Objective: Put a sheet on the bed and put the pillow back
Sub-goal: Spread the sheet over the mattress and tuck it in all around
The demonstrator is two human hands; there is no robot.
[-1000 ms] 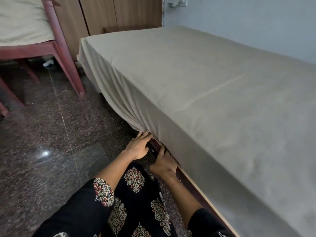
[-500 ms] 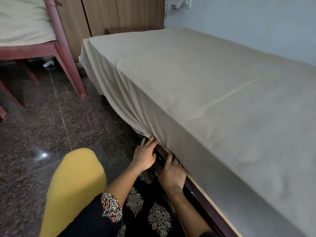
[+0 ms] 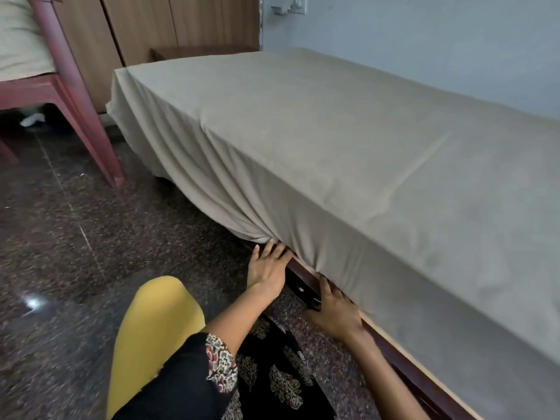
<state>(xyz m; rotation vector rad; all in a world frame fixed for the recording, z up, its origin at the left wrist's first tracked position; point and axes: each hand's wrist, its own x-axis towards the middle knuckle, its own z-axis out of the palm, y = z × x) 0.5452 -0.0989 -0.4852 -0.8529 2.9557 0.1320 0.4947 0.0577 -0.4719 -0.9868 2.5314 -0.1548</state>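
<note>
A beige sheet (image 3: 318,153) covers the whole bed and hangs down its near side in folds. My left hand (image 3: 268,268) lies flat with straight fingers, its fingertips under the hanging edge of the sheet at the dark wooden bed frame (image 3: 303,283). My right hand (image 3: 335,310) rests against the frame just to the right, fingers reaching under the mattress edge, where their tips are hidden. A beige cushion or pillow (image 3: 18,40) lies on the red chair at the top left.
A red wooden chair (image 3: 75,95) stands on the dark polished floor (image 3: 75,237) left of the bed. Wooden cupboard doors (image 3: 145,25) stand behind it. The bed runs along a pale blue wall (image 3: 424,50). My yellow-clad knee (image 3: 157,325) is bent in front of me.
My view has moved closer and my yellow knee has come up into view. Both hands stayed at the sheet's lower edge, the right one sliding slightly right along the frame.
</note>
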